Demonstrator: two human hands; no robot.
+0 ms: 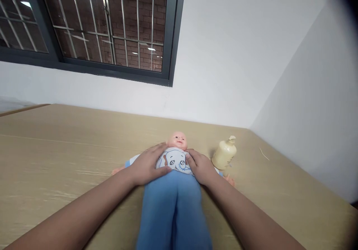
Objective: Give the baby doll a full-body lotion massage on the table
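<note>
A baby doll [178,139] lies on its back with its head toward the wall. It wears a white shirt [175,157] with an elephant face printed on it and blue trousers [175,201]. My left hand [149,163] rests flat on the left side of the shirt, fingers stretched toward the doll's shoulder and thumb across the hem. On the opposite side my right hand [200,166] lies over the shirt, its fingers out and touching the cloth. Neither hand grips anything. The doll's arms stick out sideways, partly hidden under my hands.
A cream pump bottle [224,154] stands just right of the doll. A thin pale strip [264,154] lies farther right on the wooden tabletop [84,145]. White walls [237,56] close off the back and right, with a barred window [117,26] at upper left.
</note>
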